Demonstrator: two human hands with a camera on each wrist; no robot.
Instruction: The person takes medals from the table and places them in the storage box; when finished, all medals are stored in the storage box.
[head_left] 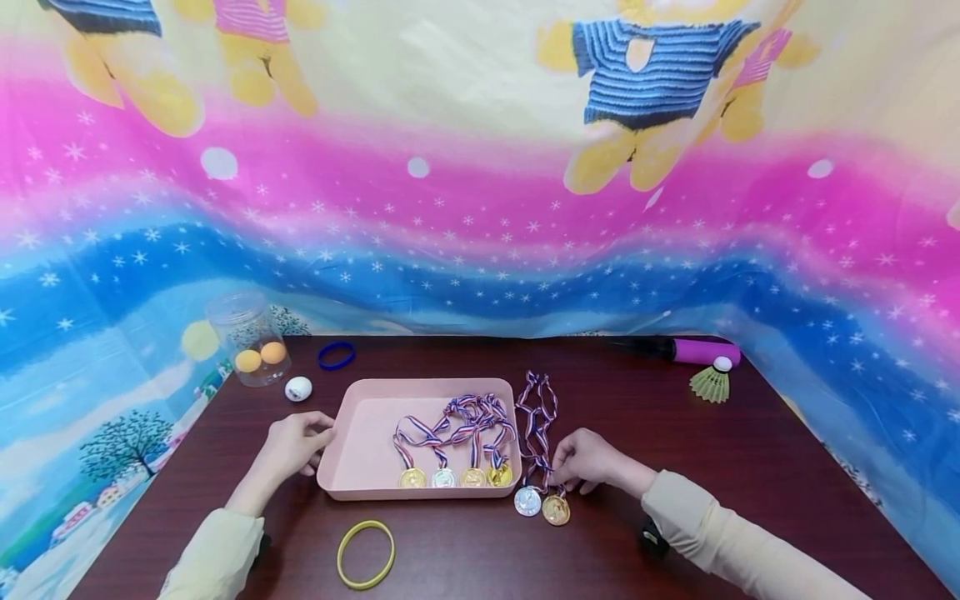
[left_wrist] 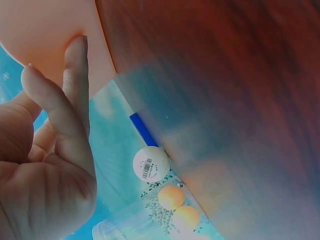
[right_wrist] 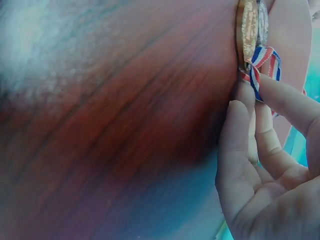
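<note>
A pink tray (head_left: 367,433) holds several gold and silver medals, lined along its near side, with striped ribbons (head_left: 480,408) tangled behind them. At the tray's left side is my left hand (head_left: 294,443); in the left wrist view a fingertip touches the tray's wall (left_wrist: 40,30), with the fingers fairly straight. Right of the tray, a silver medal (head_left: 527,502) and a gold medal (head_left: 556,510) lie on the table, their red, white and blue ribbons (head_left: 536,417) stretching back. My right hand (head_left: 588,461) pinches the gold medal's ribbon (right_wrist: 265,57) between thumb and finger, just above the disc.
A yellow ring (head_left: 366,555) lies in front of the tray. Back left are a clear jar (head_left: 247,333) with two orange balls, a white ball (head_left: 298,389) and a blue ring (head_left: 336,356). Back right are a purple pump (head_left: 705,351) and a shuttlecock (head_left: 711,383).
</note>
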